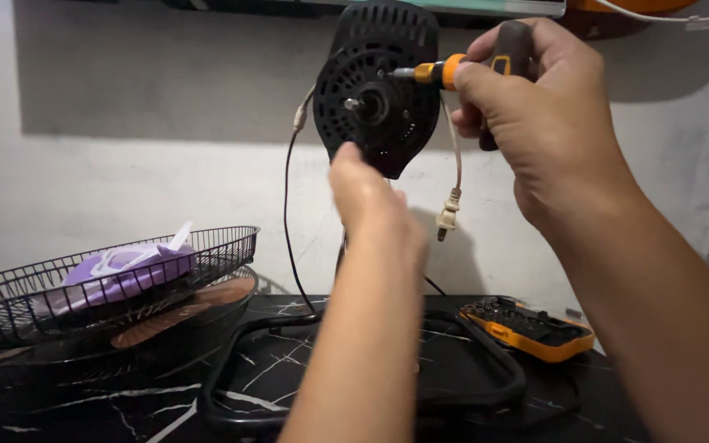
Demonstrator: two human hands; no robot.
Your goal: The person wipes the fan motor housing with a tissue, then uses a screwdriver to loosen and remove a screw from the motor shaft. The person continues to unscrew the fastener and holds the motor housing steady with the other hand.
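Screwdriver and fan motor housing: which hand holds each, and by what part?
The right hand grips the screwdriver by its dark handle. The left hand reaches the motor housing at its lower edge; whether it grips cannot be told.

Bit case point(528, 330) right of fan grille point(108, 287)

Head camera faces forward, close above the hands point(453, 164).

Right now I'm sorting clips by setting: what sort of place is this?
Probably a home repair corner, not a fitted workshop. A stripped fan motor housing stands on a black marbled table against a bare plastered wall; removed wire fan guards and an orange bit case lie beside it.
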